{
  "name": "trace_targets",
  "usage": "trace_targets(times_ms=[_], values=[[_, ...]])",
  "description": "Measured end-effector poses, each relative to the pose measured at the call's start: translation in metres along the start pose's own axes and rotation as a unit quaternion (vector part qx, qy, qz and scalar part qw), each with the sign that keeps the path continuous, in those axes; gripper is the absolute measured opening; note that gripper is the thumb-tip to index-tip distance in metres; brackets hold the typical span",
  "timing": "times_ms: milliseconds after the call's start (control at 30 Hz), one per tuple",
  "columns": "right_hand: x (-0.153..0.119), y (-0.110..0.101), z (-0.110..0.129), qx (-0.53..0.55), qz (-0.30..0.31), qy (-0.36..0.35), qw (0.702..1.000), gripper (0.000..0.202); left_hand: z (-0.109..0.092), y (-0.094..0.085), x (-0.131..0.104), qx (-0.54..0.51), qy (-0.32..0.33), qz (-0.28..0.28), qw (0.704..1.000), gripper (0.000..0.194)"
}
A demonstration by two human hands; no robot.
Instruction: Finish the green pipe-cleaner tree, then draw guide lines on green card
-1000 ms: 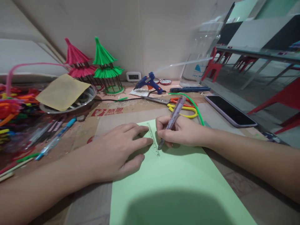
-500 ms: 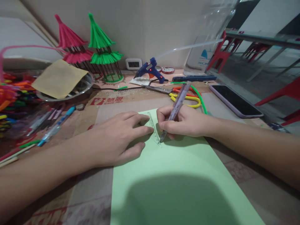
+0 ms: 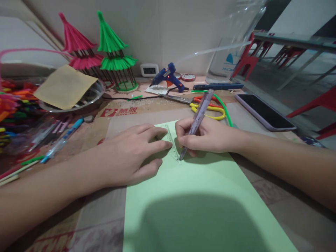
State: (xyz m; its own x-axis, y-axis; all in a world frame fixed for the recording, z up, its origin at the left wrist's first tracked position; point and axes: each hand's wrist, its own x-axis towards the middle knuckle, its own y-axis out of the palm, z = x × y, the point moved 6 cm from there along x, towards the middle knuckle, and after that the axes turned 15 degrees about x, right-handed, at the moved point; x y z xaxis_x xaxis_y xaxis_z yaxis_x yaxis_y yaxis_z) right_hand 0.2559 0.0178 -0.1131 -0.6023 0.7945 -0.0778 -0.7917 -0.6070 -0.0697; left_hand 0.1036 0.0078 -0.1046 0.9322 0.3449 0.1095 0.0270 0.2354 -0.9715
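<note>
A sheet of light green paper [image 3: 199, 182] lies in front of me, with a dark shadow over its near part. My left hand [image 3: 139, 152] rests flat with fingers spread, its fingertips pressing a clear set square [image 3: 174, 153] onto the paper. A pale purple pen [image 3: 199, 115] is gripped in my right hand [image 3: 207, 134], fingers closed round it. The pen leans, its tip touching or just over the paper at the set square's right edge, near its lower corner. Part of the set square is hidden under my left fingers.
Scissors [image 3: 208, 111], a blue glue gun [image 3: 168, 77], a utility knife [image 3: 217, 86] and a phone [image 3: 265, 112] lie beyond the paper. Two pipe-cleaner towers, pink [image 3: 78, 42] and green [image 3: 115, 49], stand at the back. Left are pens [image 3: 63, 140] and a metal bowl [image 3: 70, 109].
Both hands, the pen and the set square hold nearly the same place. Only the camera view has shifted slightly.
</note>
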Motion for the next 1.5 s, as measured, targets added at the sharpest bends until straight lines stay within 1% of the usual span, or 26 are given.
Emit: trace_targets(times_ms=[800,1000,1300,1500], values=[[-0.0002,-0.0006,-0.0005,-0.004,-0.005,0.007,1.0,0.009,-0.0004,0.0,-0.0003,0.012,0.007,-0.003,1.0,0.033],[0.0014,-0.0052,-0.0019,0.028,-0.021,0.008,0.999,0.009,-0.0002,-0.0007,-0.0012,0.006,-0.003,-0.01,1.0,0.031],[0.0017,-0.0009,0.0005,0.009,-0.004,0.018,1.0,0.01,-0.0006,-0.0017,0.0002,0.0,0.004,0.005,1.0,0.032],[0.0012,-0.0006,-0.0004,0.008,0.002,0.02,1.0,0.01,0.0002,-0.0019,-0.0001,-0.006,-0.002,-0.001,1.0,0.032]])
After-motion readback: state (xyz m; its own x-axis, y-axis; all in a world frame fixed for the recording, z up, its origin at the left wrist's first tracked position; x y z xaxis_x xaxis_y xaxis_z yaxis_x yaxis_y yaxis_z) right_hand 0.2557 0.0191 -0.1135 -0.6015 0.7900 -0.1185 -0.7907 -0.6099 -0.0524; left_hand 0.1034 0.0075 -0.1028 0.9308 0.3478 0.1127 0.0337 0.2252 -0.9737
